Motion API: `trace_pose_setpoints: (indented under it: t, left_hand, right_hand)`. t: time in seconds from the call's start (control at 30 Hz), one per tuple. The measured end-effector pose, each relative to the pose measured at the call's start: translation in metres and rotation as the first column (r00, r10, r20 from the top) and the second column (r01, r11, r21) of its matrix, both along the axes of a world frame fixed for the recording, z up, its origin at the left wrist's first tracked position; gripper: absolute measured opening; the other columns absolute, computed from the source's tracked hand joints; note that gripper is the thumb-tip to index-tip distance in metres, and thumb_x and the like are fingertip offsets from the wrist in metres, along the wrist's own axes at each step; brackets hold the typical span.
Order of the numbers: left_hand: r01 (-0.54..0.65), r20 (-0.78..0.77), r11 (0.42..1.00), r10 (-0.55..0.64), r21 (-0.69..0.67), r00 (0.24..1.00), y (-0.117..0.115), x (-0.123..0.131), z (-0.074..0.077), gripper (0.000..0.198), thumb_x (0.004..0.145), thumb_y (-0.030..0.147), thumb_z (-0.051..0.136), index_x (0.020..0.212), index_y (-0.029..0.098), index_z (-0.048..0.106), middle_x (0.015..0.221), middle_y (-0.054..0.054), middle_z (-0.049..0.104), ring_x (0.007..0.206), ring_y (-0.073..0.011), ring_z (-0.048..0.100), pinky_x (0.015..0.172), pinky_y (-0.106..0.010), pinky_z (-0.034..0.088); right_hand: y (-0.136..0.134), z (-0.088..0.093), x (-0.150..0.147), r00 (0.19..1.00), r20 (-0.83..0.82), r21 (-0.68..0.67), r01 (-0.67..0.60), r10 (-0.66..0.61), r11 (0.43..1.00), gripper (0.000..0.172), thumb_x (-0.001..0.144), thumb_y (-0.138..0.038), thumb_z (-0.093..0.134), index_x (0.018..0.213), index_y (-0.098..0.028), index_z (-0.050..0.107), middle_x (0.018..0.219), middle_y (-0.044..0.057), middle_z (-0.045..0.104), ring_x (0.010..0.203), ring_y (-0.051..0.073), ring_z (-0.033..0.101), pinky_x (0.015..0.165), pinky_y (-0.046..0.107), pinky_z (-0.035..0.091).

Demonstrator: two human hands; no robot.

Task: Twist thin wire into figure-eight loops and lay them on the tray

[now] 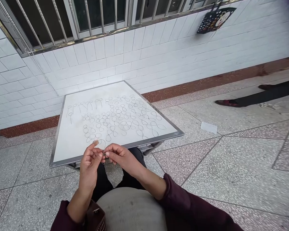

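My left hand [89, 165] and my right hand [122, 158] meet just over the near edge of a white-topped table [68, 141]. Both pinch a thin wire [105, 143] between thumb and fingers. Part of that wire bends in a loop above the fingertips, and some hangs below them; the exact point where the fingers press is hidden. Rows of thin wire figure-eights [114, 130] lie across the tabletop. At its far left are several single loops with straight tails [90, 104].
A grey metal rim [159, 136] borders the table, which stands by a white tiled wall [106, 65] below barred windows. A dotted bag [213, 21] hangs at upper right. Another person's leg and shoe [228, 102] extend over the floor, near a white paper [208, 127].
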State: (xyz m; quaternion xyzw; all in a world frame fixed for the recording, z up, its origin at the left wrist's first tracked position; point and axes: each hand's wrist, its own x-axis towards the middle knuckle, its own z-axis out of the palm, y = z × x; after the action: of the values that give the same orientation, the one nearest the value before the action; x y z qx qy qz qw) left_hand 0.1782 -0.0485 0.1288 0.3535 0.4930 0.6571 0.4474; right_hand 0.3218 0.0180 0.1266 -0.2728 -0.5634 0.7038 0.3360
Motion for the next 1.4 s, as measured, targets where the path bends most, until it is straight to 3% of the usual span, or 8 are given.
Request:
trace_pose_setpoints:
  t: [0.33, 0.73, 1.13, 1.4]
  left_hand:
    - [-0.008, 0.006, 1.000, 0.008, 0.004, 1.000, -0.013, 0.001, 0.002, 0.046, 0.082, 0.031, 0.075, 0.126, 0.027, 0.064, 0.095, -0.001, 0.062, 0.081, -0.0119, 0.061, 0.080, -0.028, 0.055]
    - [0.054, 0.151, 0.997, -0.046, -0.047, 0.987, -0.010, 0.005, 0.001, 0.041, 0.083, 0.032, 0.074, 0.122, 0.023, 0.065, 0.086, 0.000, 0.063, 0.071, -0.0102, 0.064, 0.070, -0.025, 0.056]
    - [0.087, 0.224, 0.993, -0.066, -0.084, 0.972, -0.012, 0.005, 0.002, 0.042, 0.082, 0.032, 0.074, 0.122, 0.023, 0.065, 0.083, 0.002, 0.062, 0.071, -0.0100, 0.067, 0.069, -0.024, 0.060]
    - [0.094, 0.228, 0.991, -0.070, -0.095, 0.971, -0.011, 0.004, 0.002, 0.045, 0.080, 0.032, 0.077, 0.122, 0.022, 0.065, 0.083, 0.002, 0.061, 0.066, -0.0086, 0.065, 0.066, -0.024, 0.060]
  right_hand:
    - [-0.005, -0.004, -0.004, 1.000, 0.024, 0.016, -0.015, 0.015, 1.000, 0.033, 0.087, -0.050, 0.067, 0.088, -0.018, 0.062, 0.073, -0.001, 0.061, 0.062, 0.010, 0.048, 0.057, 0.023, 0.038]
    - [-0.005, -0.021, -0.003, 0.998, -0.051, 0.060, 0.033, -0.030, 0.998, 0.027, 0.090, -0.046, 0.066, 0.100, -0.021, 0.063, 0.080, -0.002, 0.060, 0.065, 0.009, 0.051, 0.058, 0.023, 0.040]
    - [-0.009, -0.018, -0.004, 0.997, -0.082, -0.026, 0.010, -0.012, 1.000, 0.026, 0.086, -0.044, 0.069, 0.097, -0.020, 0.066, 0.075, -0.004, 0.058, 0.060, 0.008, 0.047, 0.055, 0.022, 0.037]
    - [-0.009, -0.018, -0.002, 0.997, -0.072, 0.014, 0.007, -0.006, 1.000, 0.023, 0.088, -0.042, 0.068, 0.096, -0.021, 0.066, 0.074, -0.004, 0.059, 0.058, 0.008, 0.046, 0.055, 0.022, 0.038]
